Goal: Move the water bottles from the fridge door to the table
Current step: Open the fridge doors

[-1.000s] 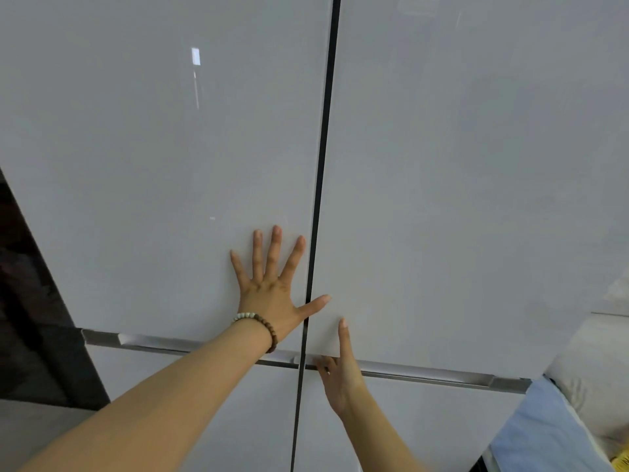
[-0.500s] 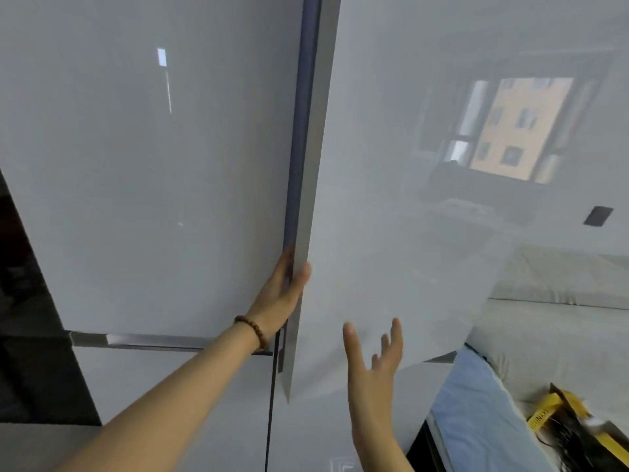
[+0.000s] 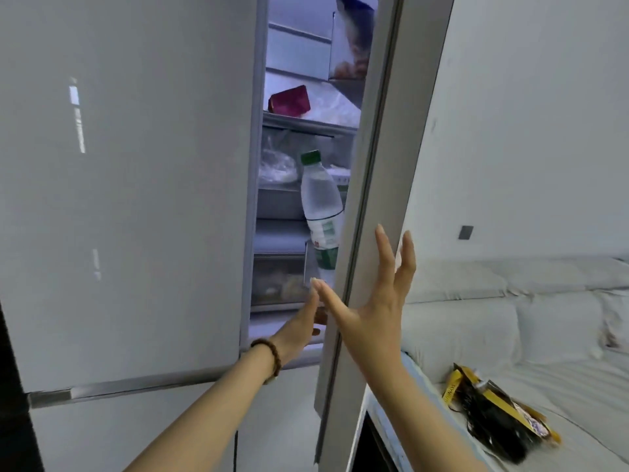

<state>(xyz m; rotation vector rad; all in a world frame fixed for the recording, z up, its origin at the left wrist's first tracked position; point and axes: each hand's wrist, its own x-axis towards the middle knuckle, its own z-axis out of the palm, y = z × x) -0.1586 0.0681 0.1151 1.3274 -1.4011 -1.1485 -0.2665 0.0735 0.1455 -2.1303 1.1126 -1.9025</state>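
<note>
Fridge door (image 3: pixel 374 185) on the right stands partly open, its edge toward the camera. Right hand (image 3: pixel 377 301) lies spread against that edge, fingers splayed, holding nothing. Left hand (image 3: pixel 303 325), a bead bracelet (image 3: pixel 269 356) on its wrist, reaches flat into the gap, fingers extended and empty. Water bottle (image 3: pixel 321 206) with a green cap stands tilted in the door's rack, just above the left fingertips.
</note>
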